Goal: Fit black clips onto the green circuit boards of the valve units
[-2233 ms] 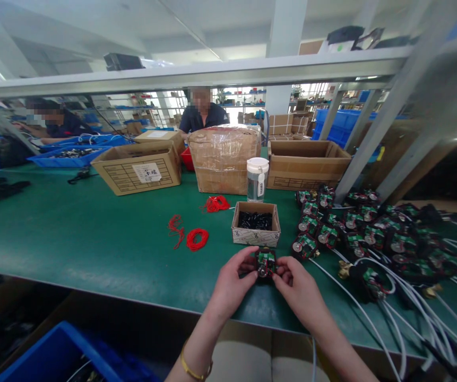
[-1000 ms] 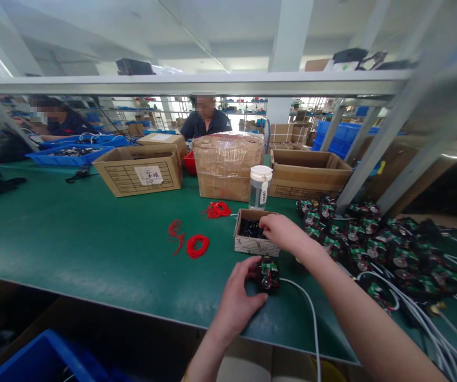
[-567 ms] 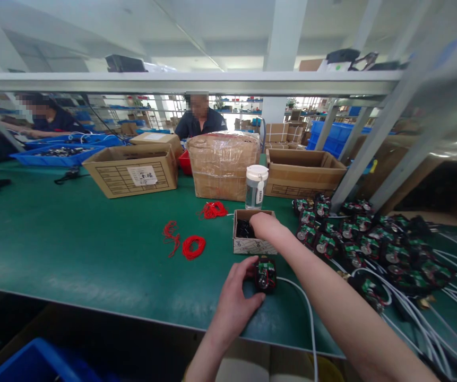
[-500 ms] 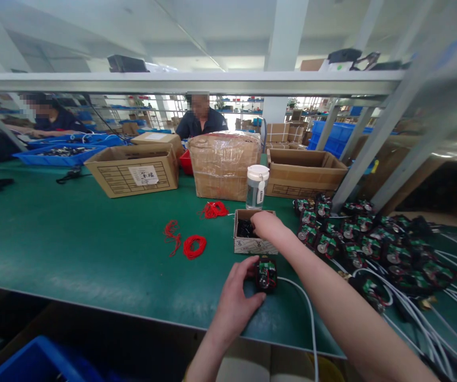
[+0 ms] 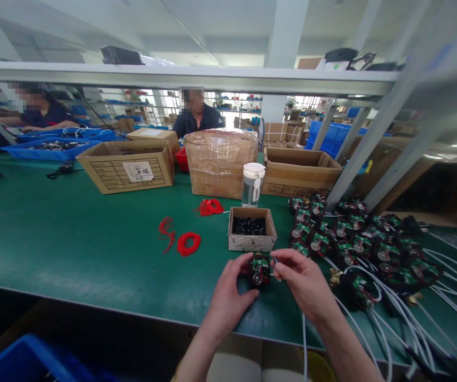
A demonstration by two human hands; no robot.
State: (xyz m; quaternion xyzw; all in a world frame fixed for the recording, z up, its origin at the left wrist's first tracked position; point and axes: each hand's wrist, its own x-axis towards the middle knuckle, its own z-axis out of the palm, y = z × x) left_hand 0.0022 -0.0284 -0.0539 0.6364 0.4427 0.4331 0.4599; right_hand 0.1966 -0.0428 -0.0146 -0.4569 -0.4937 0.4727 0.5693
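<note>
My left hand (image 5: 228, 289) is closed around the left side of a small black device (image 5: 260, 271) with a bare green circuit board and red wires. The device rests on the green table, and a white cable (image 5: 304, 339) hangs down from its right side. Close to the device's right edge, my right hand (image 5: 308, 284) pinches a small black part (image 5: 275, 260) between thumb and fingertips; its exact kind is too small to tell. Just behind both hands stands an open small cardboard box (image 5: 252, 243) holding many small black pieces (image 5: 249, 226).
Many similar circuit-board devices (image 5: 361, 244) with white cables crowd the right. Red wire coils (image 5: 189, 244) lie left of the small box. Behind are a water bottle (image 5: 251, 188), a wrapped carton (image 5: 220, 164) and open cartons (image 5: 127, 170). Two people sit beyond the table.
My right hand has come out of the small box and moved toward me, to the device's right side, with a small black part in its fingers. My left hand stays on the device.
</note>
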